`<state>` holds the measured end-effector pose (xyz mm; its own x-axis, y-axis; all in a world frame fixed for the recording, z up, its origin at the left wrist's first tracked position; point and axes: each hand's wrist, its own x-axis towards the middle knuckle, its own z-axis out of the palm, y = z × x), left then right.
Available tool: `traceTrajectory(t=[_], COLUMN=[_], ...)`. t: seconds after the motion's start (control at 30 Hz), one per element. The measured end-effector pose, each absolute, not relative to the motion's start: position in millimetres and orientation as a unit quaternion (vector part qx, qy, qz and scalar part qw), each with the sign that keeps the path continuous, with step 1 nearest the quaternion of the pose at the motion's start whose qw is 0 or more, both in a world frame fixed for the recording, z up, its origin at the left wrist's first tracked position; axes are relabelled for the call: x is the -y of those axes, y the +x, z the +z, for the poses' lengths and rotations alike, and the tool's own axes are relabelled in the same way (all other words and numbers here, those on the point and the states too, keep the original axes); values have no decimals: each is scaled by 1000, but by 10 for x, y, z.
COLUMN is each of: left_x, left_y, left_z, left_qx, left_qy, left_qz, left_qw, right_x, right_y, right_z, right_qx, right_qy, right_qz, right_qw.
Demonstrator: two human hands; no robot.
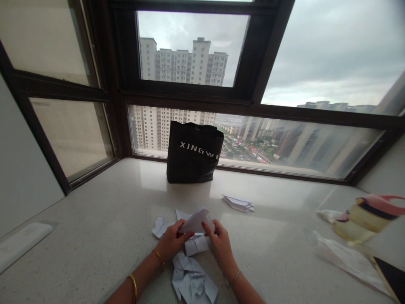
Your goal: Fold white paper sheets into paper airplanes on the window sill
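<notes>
My left hand (171, 242) and my right hand (220, 245) both pinch a folded white paper piece (196, 220) just above the pale stone sill (95, 236). The fingers of each hand are closed on its lower edges. Under and around my hands lie other folded white paper pieces (196, 244), with a crumpled, unfolded white sheet (193, 283) between my wrists. A finished folded paper shape (238, 203) rests farther back to the right.
A black bag with white lettering (193, 152) stands against the window at the back. At the right lie a bottle with a pink lid (363, 215), a white wrapper (348, 257) and a dark flat object (392, 276). A white bar (19, 242) sits at the left.
</notes>
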<state>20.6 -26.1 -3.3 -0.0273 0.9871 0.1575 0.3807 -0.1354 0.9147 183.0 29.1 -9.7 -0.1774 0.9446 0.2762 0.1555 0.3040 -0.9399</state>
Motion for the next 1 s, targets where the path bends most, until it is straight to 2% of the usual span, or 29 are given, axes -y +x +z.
traceTrajectory(t=[0.5,1.0], left_x=[279,289], left_y=[220,214], left_z=[-3,-20], left_qx=[-551,-528], left_qy=[605,551], left_qz=[472,532], left_qw=[329,367], right_x=[-277,-271], right_y=[1833,1833], right_z=[-82,-69], right_qx=[646,650], right_qy=[-436,-430], right_qz=[410,408], right_qw=[473,475])
